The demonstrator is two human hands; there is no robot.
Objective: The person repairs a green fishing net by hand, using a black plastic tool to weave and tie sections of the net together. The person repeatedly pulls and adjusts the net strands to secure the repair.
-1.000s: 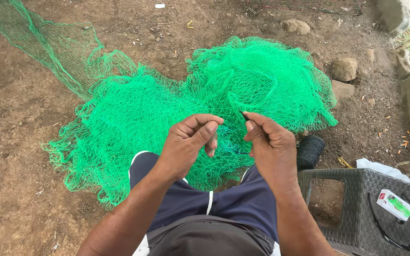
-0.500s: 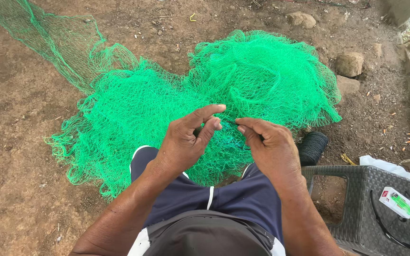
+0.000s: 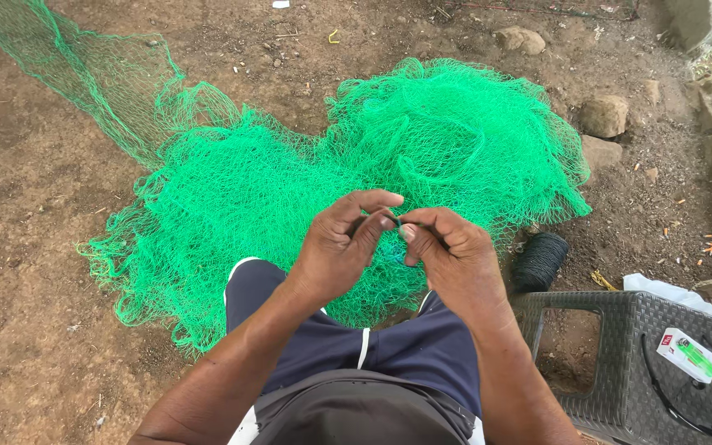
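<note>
Hands are now meeting mid-frame: left hand (image 3: 341,247) and right hand (image 3: 447,251) are pinching dark twine (image 3: 395,221) together above the net (image 3: 306,189), likely knotting; next needs tension.

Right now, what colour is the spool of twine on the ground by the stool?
Black. The spool of twine shows best in the head view, beside the grey stool.

Brought together above the green net (image 3: 274,189): left hand (image 3: 341,247) and right hand (image 3: 448,255), apart a second ago, now meeting at the fingertips (image 3: 389,221), pinching something small and dark over the net.
</note>
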